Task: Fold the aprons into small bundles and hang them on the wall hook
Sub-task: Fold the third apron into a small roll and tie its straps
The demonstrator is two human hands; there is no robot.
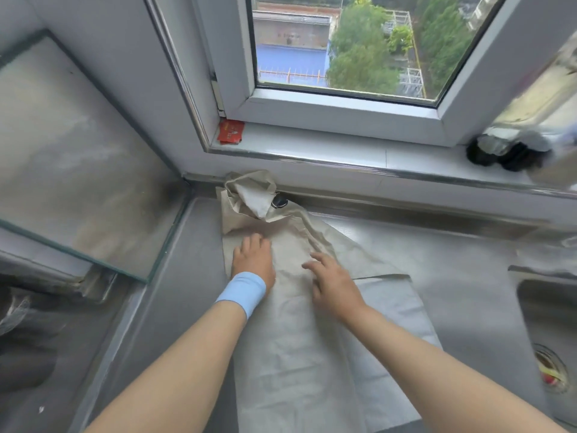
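Observation:
A beige apron (293, 345) lies spread along the grey countertop (462, 295), its far end crumpled with a black button near the wall under the window. My left hand (254, 257), with a light blue wristband, presses flat on the apron's upper left part. My right hand (331, 276) rests palm down on the cloth just to the right, fingers spread. Neither hand grips the fabric. No wall hook is in view.
A steel sink (549, 332) with a drain sits at the right. A glass panel (78, 157) stands at the left beside a dark stove area. On the window sill lie a red packet (230, 132) and a foil-wrapped duct (518, 142).

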